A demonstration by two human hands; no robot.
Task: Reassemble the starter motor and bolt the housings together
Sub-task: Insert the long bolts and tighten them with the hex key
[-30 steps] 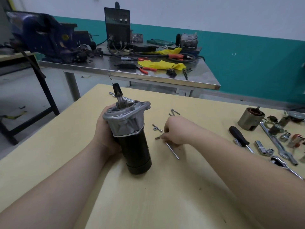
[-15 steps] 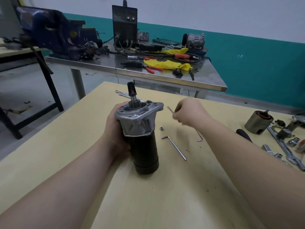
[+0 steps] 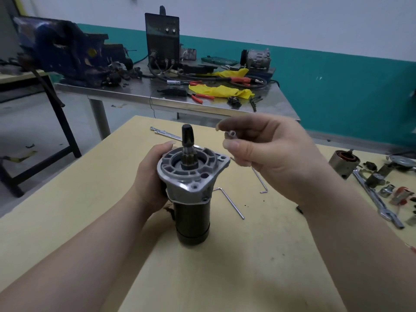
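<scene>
The starter motor (image 3: 193, 212) stands upright on the yellow table (image 3: 225, 266), its silver front housing (image 3: 191, 176) on top and a dark shaft sticking up. My left hand (image 3: 150, 179) grips the motor from the left, just under the housing. My right hand (image 3: 270, 158) hovers to the right of the shaft, above the housing, and holds a small silver bolt (image 3: 231, 134) in its curled fingers. Two long bent through-bolts (image 3: 231, 202) (image 3: 261, 180) lie on the table to the right of the motor.
At the right edge of the table lie a round solenoid part (image 3: 343, 162), a wrench (image 3: 373, 199) and several small parts. A ratchet extension (image 3: 166, 134) lies behind the motor. A steel bench (image 3: 135, 93) with a vise, a welder and yellow gloves stands behind.
My right hand picked a small bolt off the table and lifted it up beside the motor shaft. The left hand keeps its grip on the motor.
</scene>
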